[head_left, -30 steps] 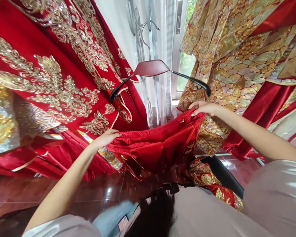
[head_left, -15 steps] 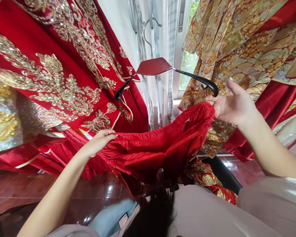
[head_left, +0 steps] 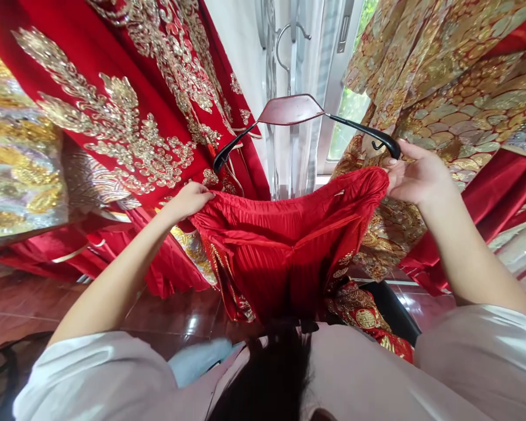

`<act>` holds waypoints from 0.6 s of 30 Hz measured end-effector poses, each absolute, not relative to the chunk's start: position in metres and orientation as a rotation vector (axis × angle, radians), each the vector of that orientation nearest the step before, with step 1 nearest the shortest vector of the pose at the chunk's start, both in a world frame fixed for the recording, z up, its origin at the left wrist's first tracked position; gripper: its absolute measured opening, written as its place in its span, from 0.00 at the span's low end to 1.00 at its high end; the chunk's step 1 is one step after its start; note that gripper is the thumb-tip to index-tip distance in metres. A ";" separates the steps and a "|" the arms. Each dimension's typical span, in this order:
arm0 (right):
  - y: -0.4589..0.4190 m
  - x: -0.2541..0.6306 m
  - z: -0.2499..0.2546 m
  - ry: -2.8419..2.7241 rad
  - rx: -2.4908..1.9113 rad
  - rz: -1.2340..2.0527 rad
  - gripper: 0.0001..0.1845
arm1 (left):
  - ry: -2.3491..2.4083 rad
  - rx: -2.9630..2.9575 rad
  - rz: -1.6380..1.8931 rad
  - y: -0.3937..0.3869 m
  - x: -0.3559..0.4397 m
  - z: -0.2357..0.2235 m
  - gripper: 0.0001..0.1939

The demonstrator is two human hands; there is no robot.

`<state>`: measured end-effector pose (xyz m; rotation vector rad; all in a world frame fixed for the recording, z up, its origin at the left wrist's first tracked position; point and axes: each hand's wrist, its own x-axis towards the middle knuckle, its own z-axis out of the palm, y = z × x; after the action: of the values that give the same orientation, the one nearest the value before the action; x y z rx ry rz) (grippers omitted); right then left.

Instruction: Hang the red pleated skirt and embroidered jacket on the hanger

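Nearest the body, below the right fingers, red-and-gold patterned cloth [head_left: 366, 316] lies beside a smooth black surface [head_left: 397, 310].

The left hand [head_left: 190, 200] is closed in a pinch on the left end of a bright red, pleated fabric garment [head_left: 267, 269] with a gathered band. The garment is spread between the two sets of fingers and hangs below them. In the right hand [head_left: 421, 175], the thumb is at the end of the hanger and the fingertips meet the garment's right edge; whether both are pinched cannot be determined.

Handling assessment: the band appears best held level and untwisted, with even tension from both sides. The left pinch should bear on the plain edge, clear of the gold trim. The right fingers should steady the hanger lightly and guide cloth clear of its small underside hook, where snagging is judged possible.

Just beyond the fingers is a hanger [head_left: 293, 110] with a dark red plate and black arms; its left end stands above the left fingers, apart from them. Farther out, a red garment with gold sequins [head_left: 127, 117] hangs beyond the left fingers, a gold scale-patterned garment [head_left: 438, 105] beyond the right. A window [head_left: 348, 123] lies farthest, between them.
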<state>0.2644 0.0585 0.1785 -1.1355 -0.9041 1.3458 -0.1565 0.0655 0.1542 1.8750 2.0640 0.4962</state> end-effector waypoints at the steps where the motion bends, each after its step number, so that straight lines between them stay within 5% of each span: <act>1: 0.061 0.265 0.178 -0.899 -1.121 1.352 0.15 | 2.098 1.893 0.489 0.072 -0.157 0.157 0.11; 6: 0.075 0.267 0.172 -0.882 -1.100 1.352 0.12 | 2.224 1.986 0.428 0.103 -0.157 0.176 0.07; 13: 0.090 0.270 0.163 -0.864 -1.055 1.339 0.12 | 2.352 2.099 0.457 0.123 -0.158 0.231 0.17; 18: 0.095 0.273 0.153 -1.219 -1.155 1.108 0.14 | 2.346 2.112 0.813 0.096 -0.137 0.281 0.18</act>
<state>0.2735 0.0952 0.1528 -1.1550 -1.2187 1.1080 -0.1370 0.0961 0.2815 2.1115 2.3457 0.8126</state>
